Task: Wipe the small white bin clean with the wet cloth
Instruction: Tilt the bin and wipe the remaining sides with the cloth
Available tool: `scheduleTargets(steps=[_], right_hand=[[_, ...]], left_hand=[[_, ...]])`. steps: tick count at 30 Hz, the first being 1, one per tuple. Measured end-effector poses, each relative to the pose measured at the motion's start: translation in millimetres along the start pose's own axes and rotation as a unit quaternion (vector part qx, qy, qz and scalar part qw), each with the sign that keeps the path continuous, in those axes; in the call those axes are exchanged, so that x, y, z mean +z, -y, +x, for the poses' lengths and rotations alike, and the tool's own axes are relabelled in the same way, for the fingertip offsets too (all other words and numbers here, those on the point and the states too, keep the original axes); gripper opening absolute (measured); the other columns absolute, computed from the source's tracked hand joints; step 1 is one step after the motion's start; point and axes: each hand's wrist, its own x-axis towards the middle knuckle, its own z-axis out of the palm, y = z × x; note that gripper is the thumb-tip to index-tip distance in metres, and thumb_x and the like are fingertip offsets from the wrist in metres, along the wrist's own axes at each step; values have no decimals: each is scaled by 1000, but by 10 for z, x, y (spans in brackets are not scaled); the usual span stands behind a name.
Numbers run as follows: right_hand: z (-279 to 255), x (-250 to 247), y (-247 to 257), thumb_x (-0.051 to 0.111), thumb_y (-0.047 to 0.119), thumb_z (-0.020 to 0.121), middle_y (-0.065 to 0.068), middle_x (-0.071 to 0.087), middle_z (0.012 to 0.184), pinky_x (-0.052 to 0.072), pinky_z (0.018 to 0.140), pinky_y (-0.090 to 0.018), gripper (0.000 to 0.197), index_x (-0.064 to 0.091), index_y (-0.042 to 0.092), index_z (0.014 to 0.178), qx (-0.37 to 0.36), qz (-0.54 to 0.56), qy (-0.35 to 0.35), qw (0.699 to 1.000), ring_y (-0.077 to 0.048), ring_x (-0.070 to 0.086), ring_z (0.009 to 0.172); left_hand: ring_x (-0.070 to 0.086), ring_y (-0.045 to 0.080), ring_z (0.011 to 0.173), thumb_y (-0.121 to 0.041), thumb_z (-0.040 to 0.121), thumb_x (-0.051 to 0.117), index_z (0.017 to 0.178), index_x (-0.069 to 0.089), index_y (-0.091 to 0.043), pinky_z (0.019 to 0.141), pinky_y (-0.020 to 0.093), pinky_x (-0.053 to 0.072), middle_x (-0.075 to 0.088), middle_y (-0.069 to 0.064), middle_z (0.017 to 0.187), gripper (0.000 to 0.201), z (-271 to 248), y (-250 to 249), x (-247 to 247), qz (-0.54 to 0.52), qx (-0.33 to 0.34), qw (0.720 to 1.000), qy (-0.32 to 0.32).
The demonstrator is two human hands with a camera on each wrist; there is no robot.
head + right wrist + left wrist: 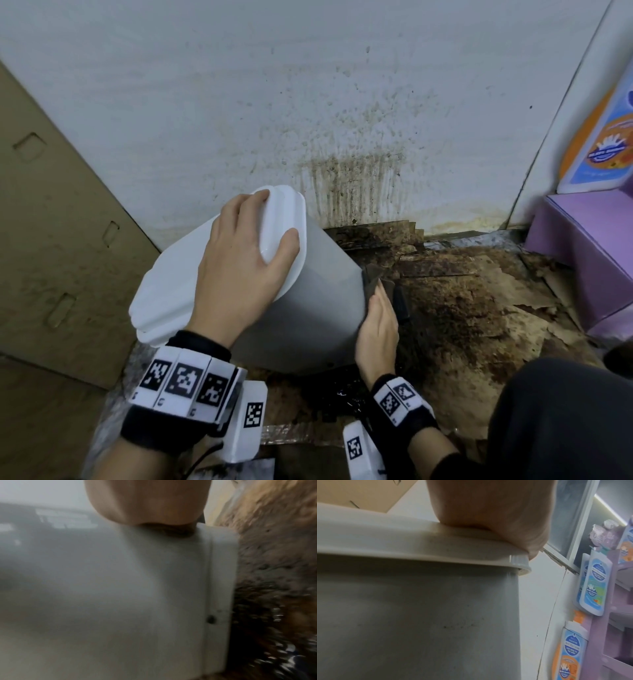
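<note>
The small white bin (318, 308) is tilted, its lid (171, 281) leaning towards the left and its base lifted on the right. My left hand (270, 222) grips the lid's far end, fingers over the top edge and thumb on the side. In the left wrist view the bin's grey wall (419, 615) shows faint dark specks below the palm (488, 513). My right hand (376, 308) lies flat along the bin's right side near the base and presses a dark wet cloth (371, 279) against it. The right wrist view is blurred, showing the bin (137, 588) under the palm (145, 500).
The floor (479, 308) is wet, stained cardboard with dark grime beside the bin. The white wall (342, 164) behind is spattered brown. A brown cardboard box (51, 240) stands at the left, a purple display stand (589, 246) at the right. My knee (565, 411) is at lower right.
</note>
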Motion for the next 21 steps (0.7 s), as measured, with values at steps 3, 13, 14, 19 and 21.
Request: scheduleTargets(steps=[3, 13, 14, 19, 21], right_hand=[[12, 12, 289, 19, 42, 103, 10, 35, 165, 14, 129, -36, 61, 39, 24, 158, 23, 5, 33, 999, -6, 27, 153], [-5, 90, 1250, 23, 50, 110, 27, 22, 167, 14, 129, -33, 45, 30, 50, 154, -122, 125, 253, 952, 10, 15, 153], [15, 67, 1209, 22, 42, 112, 26, 20, 167, 13, 129, -31, 43, 25, 48, 155, -145, 95, 254, 952, 10, 14, 153], [246, -27, 657, 22, 29, 114, 12, 28, 167, 13, 130, -36, 47, 30, 30, 160, -110, -25, 181, 977, -2, 19, 155], [336, -90, 448, 21, 33, 113, 7, 30, 168, 15, 129, -40, 49, 32, 26, 160, -40, -56, 168, 983, -9, 22, 155]], left_hand=[[38, 17, 139, -58, 91, 41, 151, 37, -27, 102, 29, 31, 37, -6, 152, 67, -9, -23, 6, 4, 0, 1000, 1], [38, 17, 139, -60, 89, 39, 151, 37, -26, 104, 31, 33, 38, -5, 151, 71, -42, -74, 0, 3, 7, 1000, 3], [38, 17, 139, -60, 89, 39, 151, 37, -26, 104, 30, 32, 38, -5, 151, 70, -43, -60, -6, 0, 7, 1000, 3], [37, 15, 140, -57, 92, 43, 151, 37, -28, 103, 28, 30, 36, -8, 153, 66, -63, -11, -32, -8, 6, 1000, 2], [37, 14, 140, -57, 92, 43, 151, 36, -29, 104, 28, 31, 35, -9, 153, 65, -66, 3, -39, -7, 3, 1000, 2]])
